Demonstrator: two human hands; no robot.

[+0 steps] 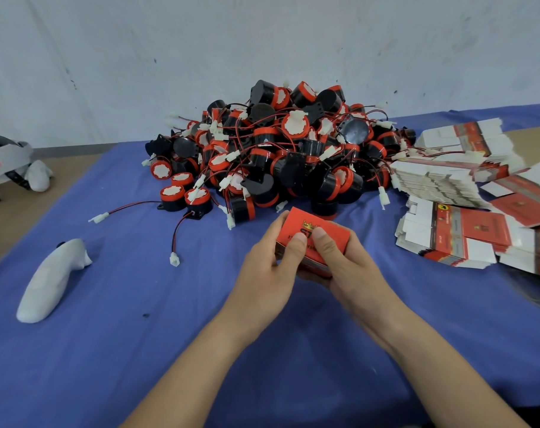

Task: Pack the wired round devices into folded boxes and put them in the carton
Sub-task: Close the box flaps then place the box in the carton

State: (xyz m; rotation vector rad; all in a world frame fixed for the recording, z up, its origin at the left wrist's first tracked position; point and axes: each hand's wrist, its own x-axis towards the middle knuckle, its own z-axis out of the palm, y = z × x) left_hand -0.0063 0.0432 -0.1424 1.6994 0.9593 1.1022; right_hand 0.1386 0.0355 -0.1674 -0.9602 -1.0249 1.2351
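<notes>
Both hands, the left hand (270, 267) and the right hand (342, 261), grasp 1 red box (316, 239) just above the blue tabletop (139, 335), thumbs pressed on its top face. It looks like the closing step. Whether a device is inside cannot be told. Next, the box goes to the carton, which is out of view; the pile of wired round devices (278, 149) waits behind.

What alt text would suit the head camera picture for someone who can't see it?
A left hand and a right hand grip a small red box above a blue cloth. Behind it lies a heap of black and red wired round devices, with flat boxes stacked at right and a white controller at left.
</notes>
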